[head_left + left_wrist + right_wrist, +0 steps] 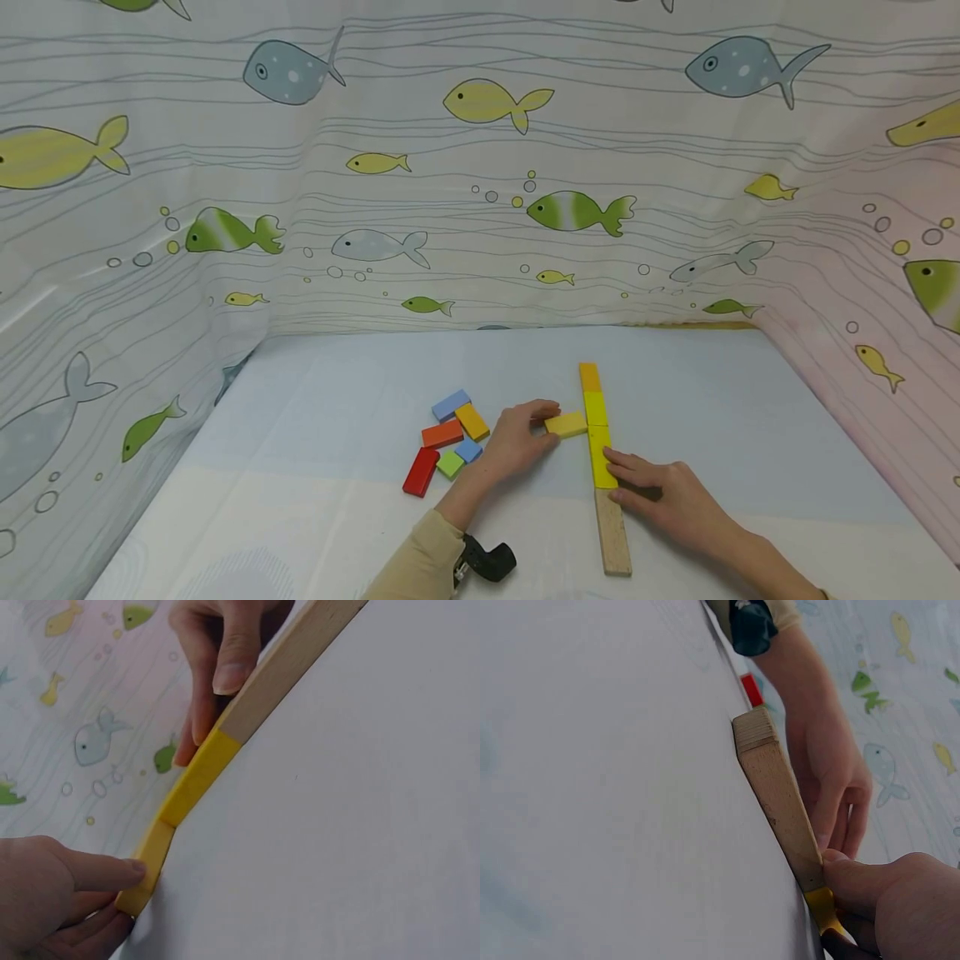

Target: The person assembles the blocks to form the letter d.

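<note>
My left hand (517, 440) pinches a pale yellow block (567, 425) between thumb and fingers. That block lies crosswise, its right end at the left side of a straight row of blocks. From far to near, the row has an orange block (590, 377), a yellow block (596, 408), a longer yellow block (602, 458) and a plain wooden block (612, 533). My right hand (678, 496) rests its fingertips along the row's right side, where the longer yellow block meets the wooden one. In the left wrist view, the held pale yellow block (146, 870) slants away from the row.
Left of my left hand lies a loose group: a red block (422, 472), a red-orange block (442, 433), an amber block (472, 422), blue blocks (451, 405) and a green block (450, 464). Fish-printed cloth (480, 183) walls the table's back and sides.
</note>
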`<state>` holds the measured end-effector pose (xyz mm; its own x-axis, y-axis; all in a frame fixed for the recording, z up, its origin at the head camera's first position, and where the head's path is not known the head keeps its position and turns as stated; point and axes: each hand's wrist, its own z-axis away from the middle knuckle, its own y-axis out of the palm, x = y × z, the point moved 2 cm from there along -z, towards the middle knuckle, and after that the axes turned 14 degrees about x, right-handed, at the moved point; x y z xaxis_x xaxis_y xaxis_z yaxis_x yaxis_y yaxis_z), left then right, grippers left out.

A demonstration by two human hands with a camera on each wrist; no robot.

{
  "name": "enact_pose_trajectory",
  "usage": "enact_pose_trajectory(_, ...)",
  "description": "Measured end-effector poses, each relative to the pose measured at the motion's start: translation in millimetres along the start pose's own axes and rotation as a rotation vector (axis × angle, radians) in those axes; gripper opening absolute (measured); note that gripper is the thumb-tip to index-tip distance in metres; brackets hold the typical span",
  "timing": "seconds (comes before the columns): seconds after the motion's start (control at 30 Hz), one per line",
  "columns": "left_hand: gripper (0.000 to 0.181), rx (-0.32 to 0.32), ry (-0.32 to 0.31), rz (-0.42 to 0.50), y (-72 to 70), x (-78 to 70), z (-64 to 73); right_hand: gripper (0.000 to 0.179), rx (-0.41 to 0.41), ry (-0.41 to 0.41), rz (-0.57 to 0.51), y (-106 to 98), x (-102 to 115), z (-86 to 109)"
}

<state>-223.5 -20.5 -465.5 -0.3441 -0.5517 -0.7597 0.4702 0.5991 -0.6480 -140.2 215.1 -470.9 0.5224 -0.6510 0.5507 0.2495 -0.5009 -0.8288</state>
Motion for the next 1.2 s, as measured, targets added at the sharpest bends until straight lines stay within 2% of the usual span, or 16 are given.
enact_pose_trajectory(0.5,0.043,0.003,0.004,-0.009,-0.9,-2.8,2.5,0.044,-0.001,0.025,0.014,0,-1,-0.4)
enact_pose_trajectory(0.7,0.042,-0.034,0.004,0.013,-2.8,1.3,6.7,0.045,0.005,0.045,0.009,0,-3,-1.0)
enact_pose_trajectory(0.9,0.040,-0.051,0.032,0.074,-14.1,4.6,24.7,0.046,0.013,0.041,-0.003,0,-2,-1.4)
enact_pose_trajectory(1.03,0.040,-0.056,0.008,0.082,-26.0,8.6,39.9,0.044,0.002,0.021,-0.012,2,-1,-0.8)
enact_pose_trajectory(1.2,0.039,-0.105,-0.036,0.088,-43.4,20.3,54.0,0.043,-0.004,0.015,-0.011,1,0,0.0)
